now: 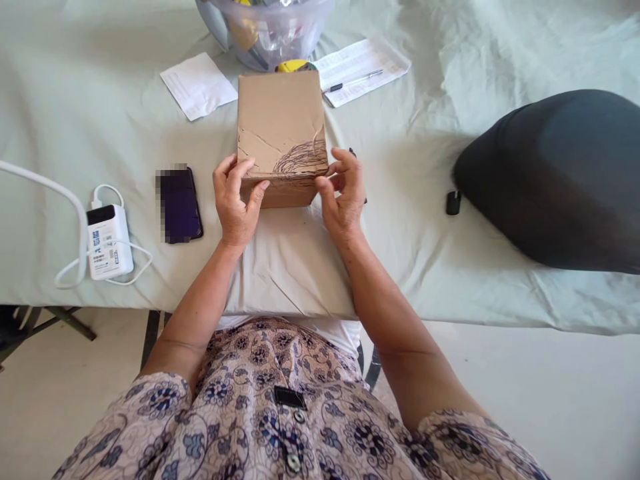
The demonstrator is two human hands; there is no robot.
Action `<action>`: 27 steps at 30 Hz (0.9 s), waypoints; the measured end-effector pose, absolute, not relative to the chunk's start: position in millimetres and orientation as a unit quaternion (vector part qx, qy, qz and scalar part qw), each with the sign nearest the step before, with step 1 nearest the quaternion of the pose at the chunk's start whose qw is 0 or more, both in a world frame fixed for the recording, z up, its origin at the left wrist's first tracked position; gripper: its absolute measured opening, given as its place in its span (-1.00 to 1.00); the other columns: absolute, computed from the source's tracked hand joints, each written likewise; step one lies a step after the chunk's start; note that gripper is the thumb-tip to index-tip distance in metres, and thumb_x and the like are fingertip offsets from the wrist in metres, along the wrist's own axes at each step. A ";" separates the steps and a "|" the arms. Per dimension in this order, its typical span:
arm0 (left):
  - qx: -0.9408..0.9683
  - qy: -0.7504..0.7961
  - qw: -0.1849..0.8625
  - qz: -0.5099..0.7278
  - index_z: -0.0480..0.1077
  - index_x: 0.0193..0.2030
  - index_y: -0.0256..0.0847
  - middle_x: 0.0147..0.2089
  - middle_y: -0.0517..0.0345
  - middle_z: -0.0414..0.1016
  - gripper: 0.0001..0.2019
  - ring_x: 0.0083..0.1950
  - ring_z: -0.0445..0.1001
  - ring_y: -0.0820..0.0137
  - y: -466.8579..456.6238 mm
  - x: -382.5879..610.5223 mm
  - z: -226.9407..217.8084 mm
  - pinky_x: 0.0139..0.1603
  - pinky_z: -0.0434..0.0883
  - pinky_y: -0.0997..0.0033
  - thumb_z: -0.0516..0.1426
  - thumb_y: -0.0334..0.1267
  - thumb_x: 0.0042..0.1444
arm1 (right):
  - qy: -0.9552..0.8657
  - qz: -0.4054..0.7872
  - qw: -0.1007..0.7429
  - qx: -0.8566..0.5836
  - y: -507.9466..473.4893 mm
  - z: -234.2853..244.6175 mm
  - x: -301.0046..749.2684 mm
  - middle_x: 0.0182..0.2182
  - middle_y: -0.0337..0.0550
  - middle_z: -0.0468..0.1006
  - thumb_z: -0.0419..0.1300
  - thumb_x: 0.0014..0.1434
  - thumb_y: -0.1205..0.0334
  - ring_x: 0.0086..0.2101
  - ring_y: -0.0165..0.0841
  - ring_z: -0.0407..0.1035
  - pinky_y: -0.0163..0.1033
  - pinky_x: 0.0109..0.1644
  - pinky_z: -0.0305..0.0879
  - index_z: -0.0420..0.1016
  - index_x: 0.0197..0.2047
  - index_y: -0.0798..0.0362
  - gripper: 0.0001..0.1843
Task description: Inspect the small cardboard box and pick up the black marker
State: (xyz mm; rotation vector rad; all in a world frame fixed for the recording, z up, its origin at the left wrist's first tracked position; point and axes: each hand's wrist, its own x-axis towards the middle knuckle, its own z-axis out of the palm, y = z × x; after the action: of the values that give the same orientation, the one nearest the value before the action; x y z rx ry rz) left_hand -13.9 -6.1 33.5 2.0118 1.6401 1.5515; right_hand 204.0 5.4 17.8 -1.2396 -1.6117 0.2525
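A brown cardboard box (280, 110) sits closed on the cloth-covered table in front of me. Dark scribbled pen lines cover the near right part of its top. My left hand (237, 200) grips the near left corner, fingers on the top and thumb at the front edge. At the near right corner, my right hand (345, 190) has its thumb and curled fingers against the box edge. Behind the right hand, a black object (353, 153) is mostly hidden; I cannot make out its kind.
Beyond the box stand a clear plastic basket (273, 33) of mixed items and a yellow tape measure (295, 65). Papers (197, 87) and a pen (357, 80) lie nearby. Left are a phone (183, 203) and white power bank (110, 247) with cable; right, a large black object (555, 180).
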 end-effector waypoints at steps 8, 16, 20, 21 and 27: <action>0.666 0.540 0.053 0.511 0.43 0.21 -0.06 0.25 -0.11 0.44 -0.43 0.38 0.39 0.10 -5.5 -17.1 32.7 0.49 0.32 0.04 0.07 0.31 0.32 | -0.620 0.058 0.399 -0.672 17.6 3.9 263.5 -0.02 0.12 0.40 0.15 0.36 0.05 0.08 0.00 0.33 0.27 0.26 0.29 0.53 0.10 0.01 -0.66; 0.666 0.530 0.084 0.518 0.38 0.25 -0.08 0.29 -0.12 0.41 -0.42 0.43 0.33 0.09 -3.8 -19.7 30.5 0.54 0.23 0.03 0.06 0.29 0.34 | -0.607 0.121 0.367 -0.695 14.5 -1.4 259.7 -0.24 -0.02 0.45 0.15 0.21 0.26 -0.16 -0.13 0.38 0.19 0.17 0.37 0.69 -0.15 0.00 -0.73; 0.669 0.526 0.058 0.522 0.38 0.25 -0.09 0.26 -0.12 0.42 -0.46 0.39 0.37 0.13 -3.9 -19.5 30.6 0.50 0.28 0.08 0.06 0.25 0.37 | -0.576 0.220 0.451 -0.645 14.0 11.2 254.2 -0.37 -0.16 0.43 0.09 0.34 0.08 -0.30 -0.26 0.41 -0.02 -0.01 0.48 0.64 -0.13 0.01 -0.68; 0.670 0.526 0.050 0.521 0.39 0.25 -0.09 0.25 -0.11 0.43 -0.48 0.37 0.38 0.15 -4.2 -19.2 30.7 0.48 0.30 0.10 0.07 0.23 0.38 | -0.567 0.239 0.489 -0.618 13.4 15.0 252.5 -0.36 -0.17 0.45 0.05 0.38 0.00 -0.32 -0.28 0.42 -0.06 -0.07 0.49 0.62 -0.07 -0.01 -0.63; 0.675 0.510 0.014 0.533 0.39 0.25 -0.08 0.22 -0.10 0.45 -0.55 0.32 0.43 0.18 -5.1 -17.6 28.7 0.42 0.37 0.13 0.09 0.14 0.41 | -0.596 0.154 0.640 -0.459 -4.4 39.4 229.5 -0.13 -0.11 0.54 0.04 0.41 -0.22 -0.20 -0.24 0.53 -0.04 -0.09 0.54 0.42 0.17 -0.13 -0.54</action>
State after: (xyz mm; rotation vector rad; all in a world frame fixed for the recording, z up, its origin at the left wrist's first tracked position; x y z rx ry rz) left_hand -17.6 -5.1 28.7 2.1028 1.5871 1.6594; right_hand 229.5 -4.4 39.4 -1.0476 -1.3587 0.3514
